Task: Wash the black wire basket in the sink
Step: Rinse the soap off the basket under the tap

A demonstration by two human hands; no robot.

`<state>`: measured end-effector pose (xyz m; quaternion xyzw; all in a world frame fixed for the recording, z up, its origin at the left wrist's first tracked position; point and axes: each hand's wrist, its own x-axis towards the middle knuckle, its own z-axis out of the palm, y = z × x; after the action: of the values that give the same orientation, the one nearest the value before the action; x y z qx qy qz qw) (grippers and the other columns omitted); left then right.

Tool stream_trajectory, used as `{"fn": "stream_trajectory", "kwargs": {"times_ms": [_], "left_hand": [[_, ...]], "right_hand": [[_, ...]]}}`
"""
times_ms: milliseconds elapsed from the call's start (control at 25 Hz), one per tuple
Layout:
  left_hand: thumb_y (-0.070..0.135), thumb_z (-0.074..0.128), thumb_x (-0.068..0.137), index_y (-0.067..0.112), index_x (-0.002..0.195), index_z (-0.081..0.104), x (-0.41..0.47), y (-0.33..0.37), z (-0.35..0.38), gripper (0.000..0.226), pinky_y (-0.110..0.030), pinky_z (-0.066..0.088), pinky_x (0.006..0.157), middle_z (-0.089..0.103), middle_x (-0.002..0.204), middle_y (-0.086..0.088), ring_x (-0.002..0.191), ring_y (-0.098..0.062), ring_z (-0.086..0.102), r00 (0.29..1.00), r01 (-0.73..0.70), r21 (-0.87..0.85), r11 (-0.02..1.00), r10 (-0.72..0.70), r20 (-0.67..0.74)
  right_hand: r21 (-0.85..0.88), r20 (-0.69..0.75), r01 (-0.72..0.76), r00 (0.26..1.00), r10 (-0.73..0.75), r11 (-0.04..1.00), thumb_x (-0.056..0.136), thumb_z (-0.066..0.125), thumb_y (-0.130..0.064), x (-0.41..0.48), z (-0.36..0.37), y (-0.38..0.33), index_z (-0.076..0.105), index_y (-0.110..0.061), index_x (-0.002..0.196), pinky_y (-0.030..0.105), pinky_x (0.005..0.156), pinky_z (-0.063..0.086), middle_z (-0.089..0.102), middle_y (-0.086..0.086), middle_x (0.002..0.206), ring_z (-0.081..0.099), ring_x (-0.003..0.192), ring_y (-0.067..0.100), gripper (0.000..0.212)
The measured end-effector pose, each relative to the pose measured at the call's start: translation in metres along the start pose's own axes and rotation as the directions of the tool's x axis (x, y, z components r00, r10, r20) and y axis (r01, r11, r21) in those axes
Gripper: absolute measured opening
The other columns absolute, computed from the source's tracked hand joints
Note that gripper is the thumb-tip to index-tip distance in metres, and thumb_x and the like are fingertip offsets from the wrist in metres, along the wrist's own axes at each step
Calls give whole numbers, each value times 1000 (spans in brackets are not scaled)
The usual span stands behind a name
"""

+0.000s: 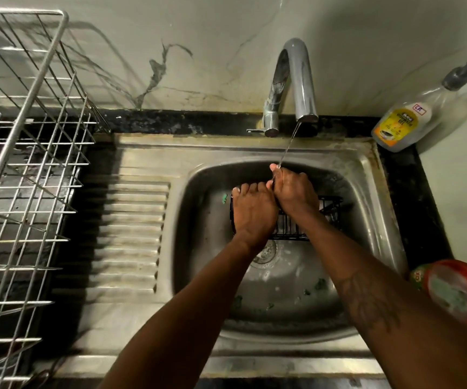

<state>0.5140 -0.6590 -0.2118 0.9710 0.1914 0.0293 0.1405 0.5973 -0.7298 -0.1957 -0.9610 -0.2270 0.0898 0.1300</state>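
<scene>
Head view: black wire basket [305, 220] lies long-axis left-right in sink [148, 153], both hands' [254, 214] [294, 189] grip closed around it.

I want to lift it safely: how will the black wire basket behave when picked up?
The black wire basket is probably stiff and light, being thin open wire. It is likely slippery, since tap water runs onto the hands over it. It should drain quickly.
</scene>
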Motion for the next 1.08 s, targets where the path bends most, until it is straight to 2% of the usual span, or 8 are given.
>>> {"fn": "stream_trajectory", "kwargs": {"times_ms": [120, 240, 400, 600, 680, 800, 920, 1080], "left_hand": [[25, 32, 103, 12, 118, 57, -22, -21, 9, 32, -45, 34, 110, 58, 111, -6, 107, -25, 52, 969, -243, -11, 970, 242, -45], [33, 39, 101, 23, 91, 61, -5, -35, -7, 26, -37, 47, 82, 63, 84, 0, 77, -19, 58, 963, -270, -54, 961, 269, -22], [42, 39, 99, 20, 62, 56, 36, -23, -23, 47, -28, 47, 53, 57, 55, 4, 51, -19, 59, 990, -31, 14, 999, 29, 140], [41, 42, 101, 14, 70, 58, 49, -14, -25, 44, -30, 49, 59, 61, 64, 0, 53, -16, 54, 925, 367, -186, 911, -338, 171], [37, 34, 106, 19, 80, 61, 34, -14, -16, 41, -33, 47, 63, 64, 71, -1, 63, -21, 61, 989, 146, -134, 980, -145, 23], [29, 32, 108, 15, 115, 62, -8, -25, 6, 34, -44, 40, 104, 64, 114, -7, 112, -28, 59, 979, -180, -86, 980, 170, -116], [35, 30, 106, 9, 148, 43, -31, -41, 15, 50, -47, 21, 122, 44, 149, -11, 144, -29, 35, 964, -256, -60, 965, 250, -86], [36, 34, 99, 22, 87, 63, 8, -30, -13, 34, -36, 39, 75, 66, 84, 1, 79, -22, 62, 983, -164, -29, 986, 161, -90]], "right_hand": [[21, 37, -77, 996, 76, 997, 109, 32, -42, 6, -2, 1, 66, -21, 125, 38, 80, 47, 69, 16, 115, 63, 104, 37, 44], [74, 12, -73, 997, 72, 995, 109, 29, -48, 3, 8, 1, 70, -17, 102, 32, 66, 38, 74, 10, 91, 67, 88, 32, 52], [-18, -146, 77, 986, -79, 997, 109, 29, -45, -12, 9, 5, 69, -16, 98, 29, 58, 40, 69, 7, 68, 65, 60, 27, 51], [-200, -173, 138, 969, -174, 970, 104, 36, -33, -49, 27, 13, 62, -17, 116, 48, 104, 39, 68, 5, 110, 60, 105, 28, 33], [-211, -112, 159, 976, -186, 964, 99, 37, -38, -40, 24, 20, 59, -21, 111, 45, 92, 39, 66, 3, 103, 57, 97, 27, 31], [-125, -72, 205, 974, -215, 971, 97, 31, -39, -23, 16, 22, 59, -24, 98, 41, 83, 34, 69, 0, 94, 59, 88, 27, 32], [-142, -98, 201, 972, -216, 969, 99, 26, -38, -23, 20, 23, 57, -26, 100, 40, 81, 33, 71, -2, 96, 58, 89, 25, 34], [-95, -103, 131, 985, -140, 987, 101, 29, -36, -17, 22, 14, 60, -24, 103, 41, 85, 35, 74, 2, 100, 62, 94, 27, 33]]}}
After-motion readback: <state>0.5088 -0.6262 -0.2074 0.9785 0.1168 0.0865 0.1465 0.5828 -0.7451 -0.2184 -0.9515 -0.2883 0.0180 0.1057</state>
